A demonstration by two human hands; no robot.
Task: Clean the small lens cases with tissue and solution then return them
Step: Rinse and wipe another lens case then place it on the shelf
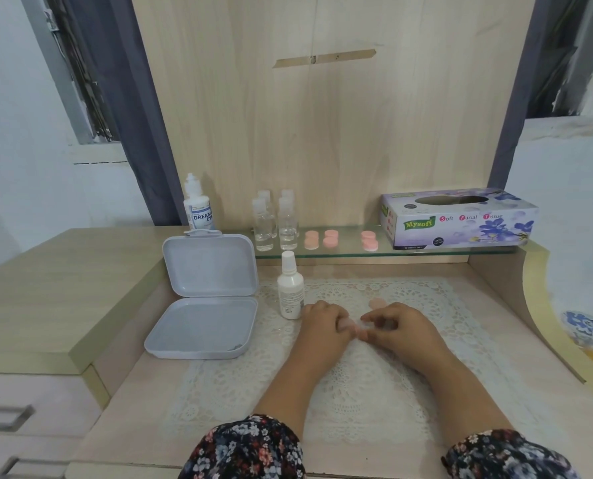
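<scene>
Both hands meet over the lace mat (322,385) and hold one small pale pink lens case (355,326) between them. My left hand (324,326) grips its left end, and my right hand (400,328) pinches its right end. A loose pink cap (377,303) lies on the mat just behind my right hand. A white spray bottle (290,288) stands upright to the left of my left hand. Several pink lens cases (331,238) sit on the glass shelf (322,253). The tissue box (459,219) stands at the shelf's right end.
An open white plastic box (205,305) rests at the mat's left. A solution bottle (197,205) and several clear small bottles (276,223) stand at the back. A raised wooden ledge (46,305) with drawers lies to the left.
</scene>
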